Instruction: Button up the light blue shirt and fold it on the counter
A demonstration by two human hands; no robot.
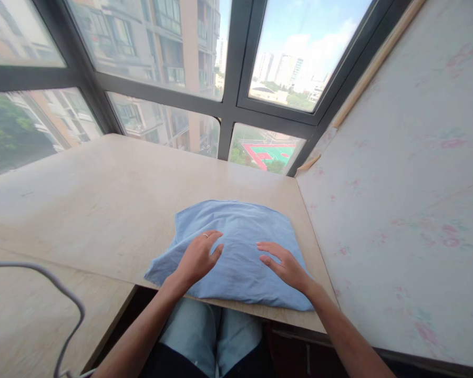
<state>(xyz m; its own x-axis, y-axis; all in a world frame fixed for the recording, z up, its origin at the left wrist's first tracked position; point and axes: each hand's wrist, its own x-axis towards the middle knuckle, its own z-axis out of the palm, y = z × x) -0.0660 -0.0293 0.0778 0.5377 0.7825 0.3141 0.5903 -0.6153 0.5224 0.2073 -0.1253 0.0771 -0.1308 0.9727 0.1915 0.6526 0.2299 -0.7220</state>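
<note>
A light blue cloth [240,220], seemingly folded, lies wrinkled on the pale windowsill ledge in front of me. Over its left part is my left hand [200,256], a ring on one finger, with thumb and fingers apart and nothing held. My right hand [283,265] is above the right part of the cloth, its fingers stretched toward the left and also holding nothing. Whether either hand touches the fabric I cannot tell. The cloth's left corner spreads out toward the ledge's front edge.
The ledge [82,210] runs left beneath dark-framed windows [226,113]. A flower-patterned wall [398,210] borders it on the right. At lower left a grey cable [69,296] curves above the pale surface. My legs in jeans [193,325] are below the front edge.
</note>
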